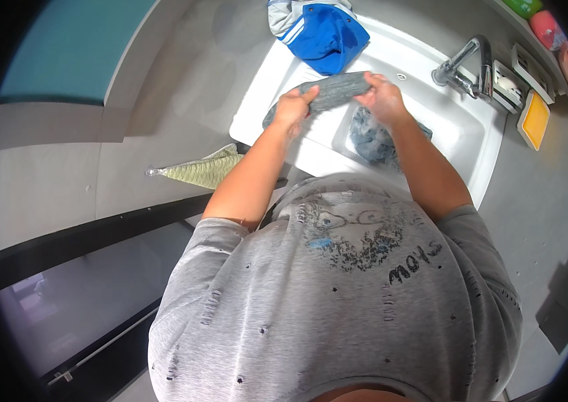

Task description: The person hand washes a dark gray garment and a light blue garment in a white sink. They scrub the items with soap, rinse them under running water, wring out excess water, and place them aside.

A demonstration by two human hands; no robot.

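Observation:
A bunched length of wet grey-green cloth (336, 93) stretches between my two hands over the washboard side of a white laundry sink (309, 153). My left hand (294, 108) grips it near its left end, thumb on top. At the other end, my right hand (383, 98) pinches the fabric and is slightly blurred. Below my right hand, more wet grey-green cloth (372, 138) lies in the basin with what looks like suds on it; my right forearm hides part of it.
A blue garment (329, 37) with white stripes and wet patches rests on the sink's far left corner. A chrome faucet (465, 68) rises at the back right. Soap dishes (507, 83) and a yellow tray (534, 119) are on the right wall. A green towel (203, 168) hangs at left.

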